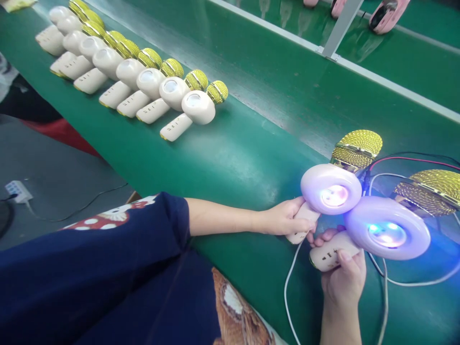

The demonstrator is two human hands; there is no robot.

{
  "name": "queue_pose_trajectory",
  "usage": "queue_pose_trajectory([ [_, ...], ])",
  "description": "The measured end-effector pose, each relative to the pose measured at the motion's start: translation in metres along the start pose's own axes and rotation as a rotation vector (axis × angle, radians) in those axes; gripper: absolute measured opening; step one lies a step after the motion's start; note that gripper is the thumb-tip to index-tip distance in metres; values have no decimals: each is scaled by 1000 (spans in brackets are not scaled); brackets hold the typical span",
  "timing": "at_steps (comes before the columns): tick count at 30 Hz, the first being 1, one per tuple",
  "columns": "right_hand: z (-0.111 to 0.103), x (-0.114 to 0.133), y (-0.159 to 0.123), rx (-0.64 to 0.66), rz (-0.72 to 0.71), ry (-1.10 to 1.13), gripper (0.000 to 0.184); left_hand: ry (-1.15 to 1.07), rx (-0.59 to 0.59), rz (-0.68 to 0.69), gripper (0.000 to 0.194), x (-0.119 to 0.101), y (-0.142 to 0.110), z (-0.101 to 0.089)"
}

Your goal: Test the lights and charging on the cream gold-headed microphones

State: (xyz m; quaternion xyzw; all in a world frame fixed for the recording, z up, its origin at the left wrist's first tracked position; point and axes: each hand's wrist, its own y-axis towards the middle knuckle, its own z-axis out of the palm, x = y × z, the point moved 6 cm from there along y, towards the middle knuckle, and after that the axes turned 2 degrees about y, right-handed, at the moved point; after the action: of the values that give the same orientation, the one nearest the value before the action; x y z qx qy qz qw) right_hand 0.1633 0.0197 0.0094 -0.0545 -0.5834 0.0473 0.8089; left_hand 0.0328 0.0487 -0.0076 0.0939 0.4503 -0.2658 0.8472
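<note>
From my end of the head camera, I have the left hand (283,218) wrapped around the pale handle of the farther microphone (311,179), fingers closed with the thumb across the front. The right hand (347,273) grips the nearer microphone (411,232) by its handle, thumb pressed on the face beside small dark markings, fingers curled behind. Both grips are closed, and I see the two handles side by side above the green table (244,163), tilted, with the fingertips of the right hand close to the farther handle.

Each microphone has a smooth, glossy, cream-white shell: a rounded bar for the handle, then a fat oval bulge with a window set in it. The farther window glows pink-white; the nearer one shows blue and pinkish spots, and its light tints the shell violet. Their heads are gold, domed and coarsely textured, with a shiny metallic band below.

A thin white cable (286,287) curves down from near the farther handle, and a red wire (413,158) runs behind the gold heads. Up the table I see a slanting row of matching microphones (197,106), unlit, handles toward the near edge. A white power strip (18,191) lies on the grey floor (89,167).
</note>
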Motion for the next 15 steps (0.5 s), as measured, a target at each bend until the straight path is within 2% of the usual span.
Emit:
queue_pose_trajectory([
  [4, 2, 0, 0, -11, 13, 23, 25, -34, 1, -4, 47, 0, 0, 0],
  [6, 2, 1, 0, 5, 42, 81, 29, -96, 47, -31, 49, -1, 1, 1],
  [11, 4, 3, -3, 176, 184, 385, 43, -398, 332, -304, 53, 4, 1, 15],
  [13, 8, 6, -6, 269, 232, 494, 42, -476, 417, -350, 53, 3, -1, 18],
  [15, 14, 9, -9, 355, 251, 549, 34, -500, 495, -347, 48, 0, -4, 21],
])
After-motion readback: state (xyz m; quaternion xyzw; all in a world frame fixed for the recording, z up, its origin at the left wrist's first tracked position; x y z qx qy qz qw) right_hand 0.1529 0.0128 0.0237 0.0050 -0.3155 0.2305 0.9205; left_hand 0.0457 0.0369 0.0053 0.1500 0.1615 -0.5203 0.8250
